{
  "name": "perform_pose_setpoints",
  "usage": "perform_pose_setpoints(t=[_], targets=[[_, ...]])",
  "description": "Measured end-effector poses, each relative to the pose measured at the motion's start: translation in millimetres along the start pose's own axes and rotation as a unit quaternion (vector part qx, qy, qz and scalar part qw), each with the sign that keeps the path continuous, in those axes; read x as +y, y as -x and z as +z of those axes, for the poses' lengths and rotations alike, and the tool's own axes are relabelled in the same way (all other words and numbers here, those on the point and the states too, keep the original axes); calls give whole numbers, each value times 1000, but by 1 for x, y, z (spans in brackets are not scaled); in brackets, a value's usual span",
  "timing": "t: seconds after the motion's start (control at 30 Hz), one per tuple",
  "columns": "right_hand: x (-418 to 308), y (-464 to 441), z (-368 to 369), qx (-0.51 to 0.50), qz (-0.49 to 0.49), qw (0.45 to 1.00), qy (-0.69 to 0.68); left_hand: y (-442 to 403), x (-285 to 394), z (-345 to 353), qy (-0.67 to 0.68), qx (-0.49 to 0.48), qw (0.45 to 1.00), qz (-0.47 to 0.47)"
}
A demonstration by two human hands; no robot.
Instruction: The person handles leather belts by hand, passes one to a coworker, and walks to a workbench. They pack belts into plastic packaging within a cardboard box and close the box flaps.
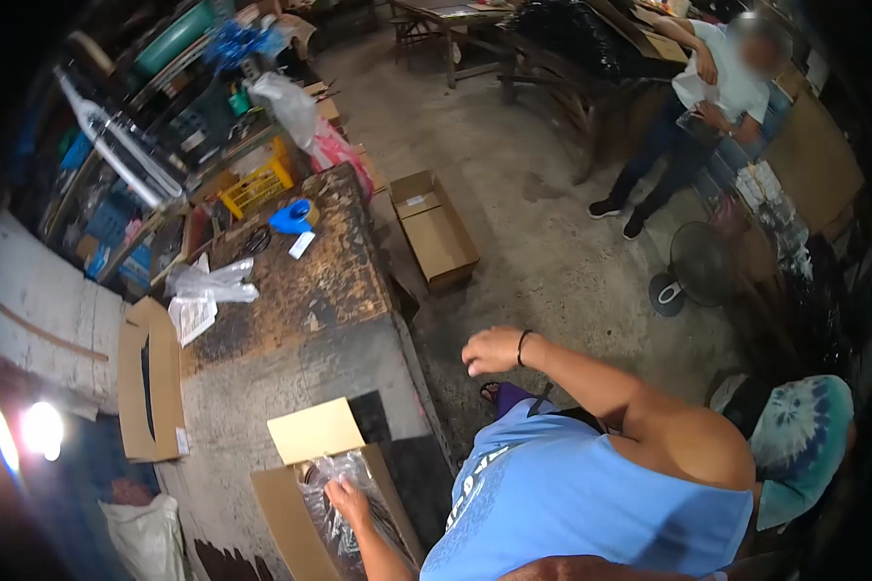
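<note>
An open cardboard box (279,518) stands on the near end of the workbench (252,397), one flap raised. Inside it lies clear plastic wrapping (322,513) around dark contents that I cannot make out. My left hand (347,504) is over the box, its fingers curled on the plastic. Away from the bench, my right hand (491,351) hangs in the air beyond its edge, loosely closed, with nothing visible in it.
On the bench are a blue tape dispenser (294,216), plastic bags (213,283) and a tall carton (152,382). An open box (434,229) and a fan (700,263) stand on the floor. A person (712,97) stands at the back right. Tie-dye clothing (806,436) shows behind me.
</note>
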State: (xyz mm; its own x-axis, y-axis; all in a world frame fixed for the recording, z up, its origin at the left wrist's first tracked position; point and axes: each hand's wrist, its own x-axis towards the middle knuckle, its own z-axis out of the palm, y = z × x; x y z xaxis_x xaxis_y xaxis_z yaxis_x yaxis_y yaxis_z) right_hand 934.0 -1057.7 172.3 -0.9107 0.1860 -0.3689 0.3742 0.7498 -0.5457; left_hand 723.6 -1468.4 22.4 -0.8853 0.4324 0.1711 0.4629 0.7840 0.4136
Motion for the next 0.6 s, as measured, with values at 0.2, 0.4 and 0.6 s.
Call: perform_pose_setpoints(t=[0.2, 0.4, 0.6], targets=[[64, 21, 19, -41, 57, 997, -37, -28, 16, -28, 51, 68, 996, 9], [134, 47, 12, -12, 88, 992, -94, -58, 43, -74, 36, 116, 986, -115], [188, 93, 15, 63, 122, 982, -131, -33, -24, -93, -32, 212, 973, -84]])
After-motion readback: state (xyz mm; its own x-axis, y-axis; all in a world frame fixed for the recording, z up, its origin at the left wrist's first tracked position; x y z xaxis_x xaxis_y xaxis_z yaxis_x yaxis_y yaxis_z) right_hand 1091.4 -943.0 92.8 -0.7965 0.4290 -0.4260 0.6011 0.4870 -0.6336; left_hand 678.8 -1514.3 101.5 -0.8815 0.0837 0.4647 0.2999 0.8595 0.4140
